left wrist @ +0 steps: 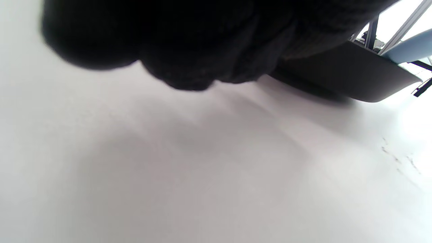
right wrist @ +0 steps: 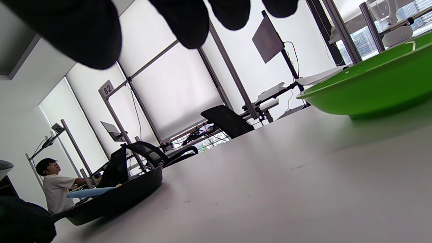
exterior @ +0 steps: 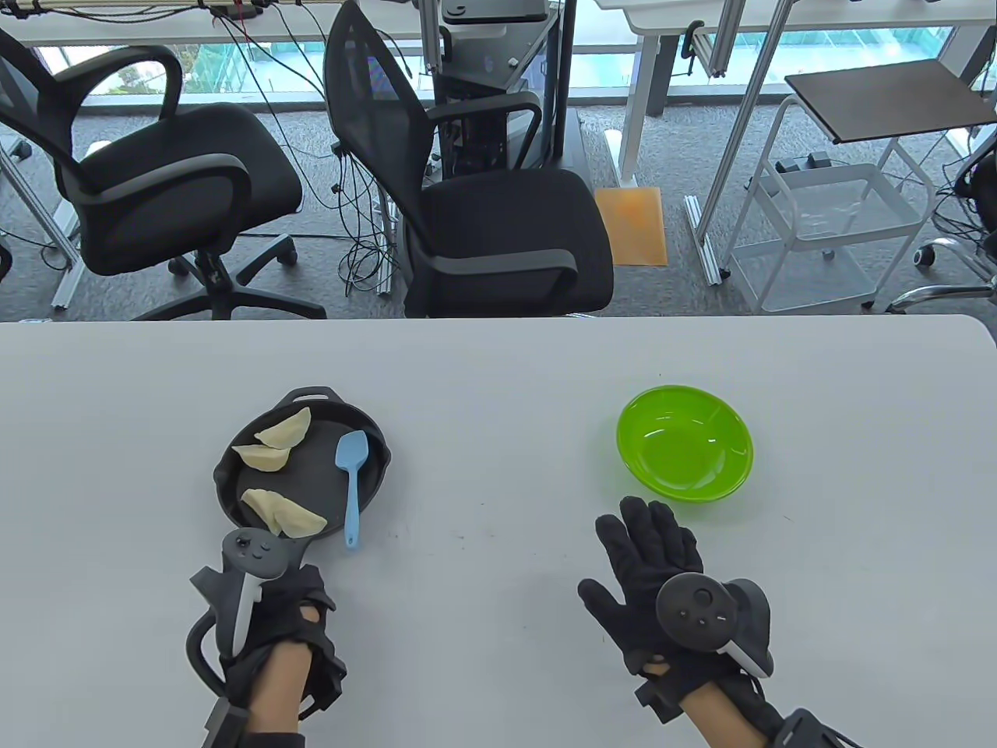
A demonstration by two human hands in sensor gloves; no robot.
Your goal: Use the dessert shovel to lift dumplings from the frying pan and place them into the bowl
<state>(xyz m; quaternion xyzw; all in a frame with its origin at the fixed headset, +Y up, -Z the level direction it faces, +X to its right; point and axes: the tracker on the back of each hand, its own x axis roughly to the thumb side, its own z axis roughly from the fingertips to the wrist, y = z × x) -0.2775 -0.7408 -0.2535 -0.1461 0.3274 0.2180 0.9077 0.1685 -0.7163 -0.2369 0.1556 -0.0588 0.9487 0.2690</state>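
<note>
Right hand (exterior: 650, 580) flat on table (exterior: 498, 623), fingers spread, holding nothing. Left hand (exterior: 292, 623) at the frying pan (exterior: 366, 460) near edge; grip cannot be told. Pan holds three dumplings (exterior: 284, 513) and blue dessert shovel (exterior: 351, 477). Green bowl (exterior: 685, 442) just beyond right fingertips
</note>
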